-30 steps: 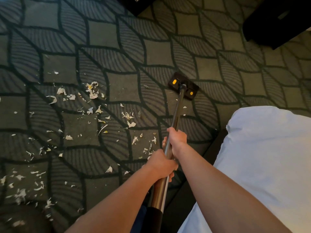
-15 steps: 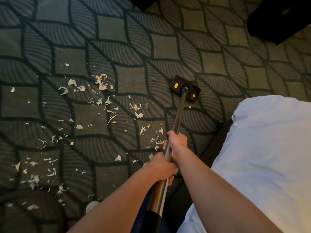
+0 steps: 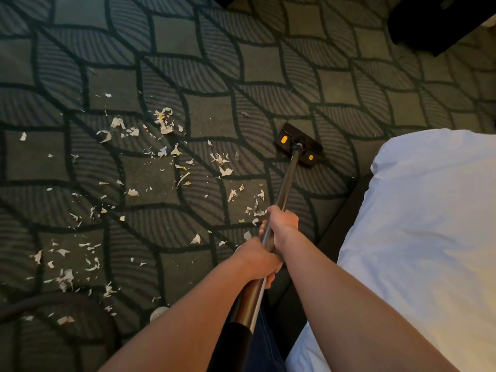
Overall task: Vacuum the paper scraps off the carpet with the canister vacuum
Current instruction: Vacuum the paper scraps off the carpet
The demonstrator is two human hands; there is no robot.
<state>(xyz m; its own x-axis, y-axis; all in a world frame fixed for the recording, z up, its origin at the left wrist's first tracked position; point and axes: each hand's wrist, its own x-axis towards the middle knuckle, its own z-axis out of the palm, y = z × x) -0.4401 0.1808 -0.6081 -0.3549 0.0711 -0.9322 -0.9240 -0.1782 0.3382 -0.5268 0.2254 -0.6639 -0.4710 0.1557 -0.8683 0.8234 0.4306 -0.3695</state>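
From my seat at the feed, the patterned carpet (image 3: pixel 204 116) fills most of the view, dark lines over grey squares and leaf shapes. A white bedding (image 3: pixel 429 224) takes the 4 o'clock corner, with a dark bed edge running beside it. A black piece of furniture (image 3: pixel 434 20) sits at 1 o'clock (too dim for me to say what it is).

The vacuum wand (image 3: pixel 285 186), a metal tube with a black section at its near end, rises from 6 o'clock and leans toward 1 o'clock. The left hand (image 3: pixel 259 260) grips it lower down, fingers wrapped round the tube; the right hand (image 3: pixel 283 220) grips it just above, also wrapped round, the two hands nearly touching.

The wand ends in a black floor head (image 3: pixel 306 143) with two yellow marks, flat on the carpet just toward 2 o'clock of centre, on a patch bare of litter.

The paper scraps (image 3: pixel 164 122) lie to the head's 9 o'clock and spread down to 7 o'clock, thickest at 10 o'clock of centre, with a few beside the right hand.
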